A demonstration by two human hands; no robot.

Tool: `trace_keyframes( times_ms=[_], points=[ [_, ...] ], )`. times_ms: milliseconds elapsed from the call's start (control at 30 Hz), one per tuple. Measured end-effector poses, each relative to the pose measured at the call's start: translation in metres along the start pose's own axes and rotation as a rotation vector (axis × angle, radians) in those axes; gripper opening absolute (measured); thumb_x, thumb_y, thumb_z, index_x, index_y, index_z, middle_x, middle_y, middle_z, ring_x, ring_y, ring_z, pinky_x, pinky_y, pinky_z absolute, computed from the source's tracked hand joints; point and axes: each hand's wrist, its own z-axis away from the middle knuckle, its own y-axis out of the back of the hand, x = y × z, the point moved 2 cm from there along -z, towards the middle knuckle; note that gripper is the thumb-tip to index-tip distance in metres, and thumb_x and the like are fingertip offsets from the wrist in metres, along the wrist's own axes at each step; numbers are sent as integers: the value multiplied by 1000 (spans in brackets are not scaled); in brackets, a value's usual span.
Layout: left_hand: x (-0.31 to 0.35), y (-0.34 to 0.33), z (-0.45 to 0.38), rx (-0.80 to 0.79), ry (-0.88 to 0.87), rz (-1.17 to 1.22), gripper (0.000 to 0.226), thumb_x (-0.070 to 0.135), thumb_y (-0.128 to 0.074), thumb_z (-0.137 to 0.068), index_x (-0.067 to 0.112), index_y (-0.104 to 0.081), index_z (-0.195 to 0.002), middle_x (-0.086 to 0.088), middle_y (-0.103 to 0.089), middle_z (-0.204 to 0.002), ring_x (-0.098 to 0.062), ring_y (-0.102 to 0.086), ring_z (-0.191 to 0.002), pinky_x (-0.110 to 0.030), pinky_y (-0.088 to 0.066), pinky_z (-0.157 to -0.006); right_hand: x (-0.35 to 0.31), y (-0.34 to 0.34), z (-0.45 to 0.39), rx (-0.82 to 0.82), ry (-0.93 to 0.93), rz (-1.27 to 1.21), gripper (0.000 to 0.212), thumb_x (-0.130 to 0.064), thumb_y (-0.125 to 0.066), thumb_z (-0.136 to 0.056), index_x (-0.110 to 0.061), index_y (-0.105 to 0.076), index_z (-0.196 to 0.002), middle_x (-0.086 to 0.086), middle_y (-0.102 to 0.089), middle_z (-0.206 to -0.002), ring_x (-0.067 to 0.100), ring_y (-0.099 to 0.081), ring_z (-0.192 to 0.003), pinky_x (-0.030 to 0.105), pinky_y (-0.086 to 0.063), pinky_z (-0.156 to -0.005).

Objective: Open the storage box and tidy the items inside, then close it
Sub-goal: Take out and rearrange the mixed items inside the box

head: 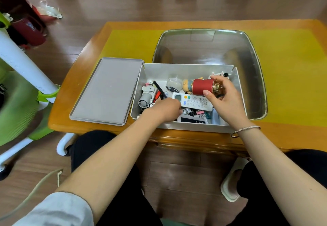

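Two hands are busy inside the open storage box (185, 70), which sits on the table (123, 40) right in front of the person. The lid (106, 91) lies flat on the table, just past the left hand (166, 110), so the box stays open for tidying. The right hand (223, 98) is lifted a bit, with thumb and fingers curled round a red bottle (203, 86) lying sideways, likely to move it to a better spot. Under that hand rests a white remote (193, 102). The left hand reaches low into the box, knuckles up, beside the pens (160, 89) and a small grey fan (145, 99). Its fingers are hidden, so I cannot tell if it holds anything.
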Motion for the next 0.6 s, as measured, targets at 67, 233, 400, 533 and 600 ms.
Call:
trace_keyframes(
  times_ms=[67,233,400,533,600],
  points=[
    [-3,1,0,-1,33,129,27,28,-49,-98,8,-65,-104,-9,-68,-99,-24,-62,-92,-36,-50,-83,-1,0,0,-1,-4,1,46,-27,-66,-86,-33,-45,-126,-11,-44,-125,9,-45,-111,30,-49,-92],
    [-3,1,-1,-96,46,168,29,25,-45,-98,5,-65,-106,-11,-66,-100,-23,-59,-88,-34,-47,-76,-2,0,0,-6,-14,3,47,-26,-66,-86,-33,-44,-126,-5,-44,-132,11,-45,-115,33,-50,-94],
    [-5,6,3,-198,-41,309,17,26,-55,-91,14,-60,-102,0,-63,-99,-15,-57,-87,-29,-46,-77,-2,1,1,-7,-7,16,46,-27,-66,-86,-32,-45,-126,-7,-45,-129,10,-45,-113,35,-50,-94],
    [-4,11,6,-279,-94,385,17,16,-58,-84,28,-60,-97,8,-61,-103,-10,-57,-97,-27,-47,-86,-2,1,2,-5,-1,22,45,-27,-66,-86,-32,-45,-125,-12,-44,-123,10,-46,-112,36,-50,-94],
    [-5,12,5,-303,-116,365,24,8,-56,-86,28,-62,-98,4,-62,-109,-13,-57,-102,-28,-47,-90,-2,1,2,1,4,21,44,-27,-66,-86,-32,-46,-124,-13,-44,-121,9,-47,-109,36,-51,-93]
  ],
)
